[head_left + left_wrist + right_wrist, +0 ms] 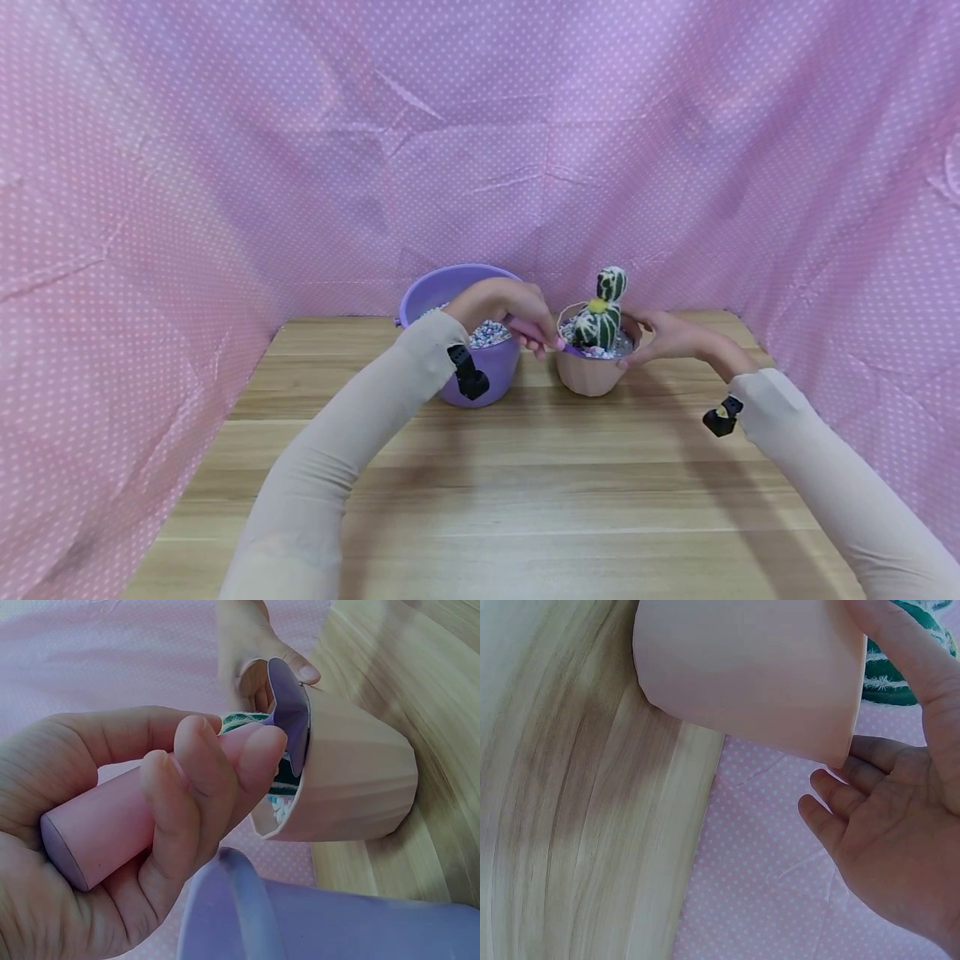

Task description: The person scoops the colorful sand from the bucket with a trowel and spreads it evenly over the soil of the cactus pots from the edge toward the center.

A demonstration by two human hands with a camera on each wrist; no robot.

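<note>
Head view leaves the left fingers partly hidden; left wrist view shows your left hand (513,302) with its fingers (171,817) clamped around the trowel (112,817), its blade at the pot's rim, the tip hard to make out. Your left wrist arches left of the pot (588,379). Your right hand (666,335) grips the pot's right side, thumb nearer you, some fingertips hidden behind it. Inside the pot stands a cactus (600,332); left of the pot, your left arm partly covers the bucket (498,375) on the worktop (525,500).

Pot (591,377): pale peach, is standing upright.
Trowel (112,821): pink-handled, purple-bladed, is tilting at the pot's rim.
Cactus (600,332): green, white-striped, is rising from the pot.
Bucket (500,372): purple, is standing left of the pot.
</note>
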